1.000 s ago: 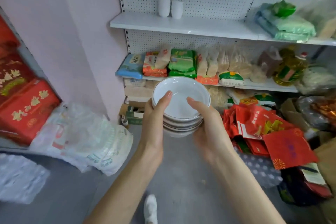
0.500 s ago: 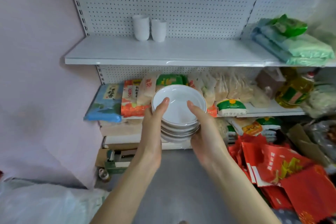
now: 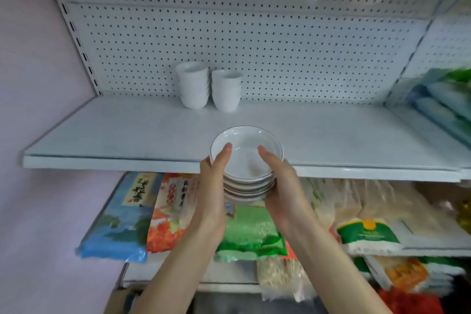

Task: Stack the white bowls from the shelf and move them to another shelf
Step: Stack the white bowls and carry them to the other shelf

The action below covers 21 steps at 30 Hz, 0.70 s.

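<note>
Glossy, smooth glaze, ceramic by the look, on the stack of white bowls [image 3: 246, 160] at centre frame. Same shiny white glaze on the stacked cups [image 3: 193, 89] at upper centre. Smooth, matt white painted metal for the shelf [image 3: 114, 135]; matt perforated sheet for the pegboard back [image 3: 280, 33] above. Glossy, crinkled plastic film on the blue bag [image 3: 122, 224], orange bag [image 3: 170, 211] and green bag [image 3: 249, 232] along the lower frame. Flat, matt paint on the pink wall [image 3: 33, 109] at left.
</note>
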### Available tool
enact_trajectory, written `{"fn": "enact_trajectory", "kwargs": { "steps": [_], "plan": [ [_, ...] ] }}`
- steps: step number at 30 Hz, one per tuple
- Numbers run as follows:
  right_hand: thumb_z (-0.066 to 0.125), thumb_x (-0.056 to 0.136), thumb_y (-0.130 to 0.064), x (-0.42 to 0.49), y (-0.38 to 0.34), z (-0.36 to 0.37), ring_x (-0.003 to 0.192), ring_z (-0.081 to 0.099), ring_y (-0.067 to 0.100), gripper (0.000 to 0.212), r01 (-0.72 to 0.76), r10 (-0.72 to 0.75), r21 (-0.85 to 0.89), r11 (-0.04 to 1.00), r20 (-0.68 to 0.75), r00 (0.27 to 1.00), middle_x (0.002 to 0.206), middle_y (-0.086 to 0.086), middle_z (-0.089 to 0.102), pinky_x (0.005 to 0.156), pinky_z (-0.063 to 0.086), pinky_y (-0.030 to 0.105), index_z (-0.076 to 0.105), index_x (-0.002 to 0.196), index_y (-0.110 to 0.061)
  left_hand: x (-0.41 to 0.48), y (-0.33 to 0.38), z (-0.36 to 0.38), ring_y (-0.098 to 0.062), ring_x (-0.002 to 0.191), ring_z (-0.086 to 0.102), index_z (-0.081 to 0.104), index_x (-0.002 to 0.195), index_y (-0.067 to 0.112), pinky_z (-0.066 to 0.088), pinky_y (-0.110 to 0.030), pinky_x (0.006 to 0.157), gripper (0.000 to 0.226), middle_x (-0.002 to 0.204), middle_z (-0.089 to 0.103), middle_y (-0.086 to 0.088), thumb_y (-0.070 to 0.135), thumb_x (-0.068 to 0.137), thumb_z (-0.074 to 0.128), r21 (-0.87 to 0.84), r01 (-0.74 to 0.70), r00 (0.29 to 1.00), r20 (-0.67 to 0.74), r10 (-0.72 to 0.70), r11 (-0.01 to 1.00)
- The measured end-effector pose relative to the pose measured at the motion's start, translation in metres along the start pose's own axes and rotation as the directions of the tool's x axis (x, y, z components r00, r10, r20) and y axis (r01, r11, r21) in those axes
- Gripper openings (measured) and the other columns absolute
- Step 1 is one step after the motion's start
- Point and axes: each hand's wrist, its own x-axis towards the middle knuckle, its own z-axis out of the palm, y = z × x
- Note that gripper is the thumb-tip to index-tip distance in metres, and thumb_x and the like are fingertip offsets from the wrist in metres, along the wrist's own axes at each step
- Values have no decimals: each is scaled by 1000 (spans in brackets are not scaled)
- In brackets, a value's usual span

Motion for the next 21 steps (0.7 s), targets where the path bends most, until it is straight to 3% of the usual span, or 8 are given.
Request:
{"fn": "enact_trajectory", "kwargs": {
  "steps": [9, 13, 21],
  "plan": [
    [69, 83, -32, 154, -35, -8, 105, 67, 15, 48, -28, 22, -72, 997, -80, 997, 116, 3, 70, 86, 50, 30, 55, 126, -15, 148, 0, 55, -18, 131, 46, 48, 137, 24, 30, -45, 113, 117, 140, 53, 1, 80, 37, 75, -63, 9, 999, 42, -7, 998],
    [67, 85, -30, 189, -31, -13, 102, 67, 14, 42, -54, 45, -79, 995, -116, 992, 113, 3, 71, 78, 49, 26, 56, 122, -16, 182, -9, 60, -17, 123, 54, 57, 125, 21, 34, -44, 110, 96, 128, 62, -1, 74, 47, 73, -29, 36, 999, 11, -35, 999],
    [68, 82, -37, 237, -19, -22, 108, 65, 18, 48, -85, 70, -123, 989, -122, 990, 117, 4, 69, 94, 48, 35, 57, 123, -16, 220, -18, 65, -16, 115, 58, 58, 118, 17, 37, -44, 108, 84, 119, 65, -3, 66, 51, 67, 5, 63, 996, -60, -62, 998]
  ]
}}
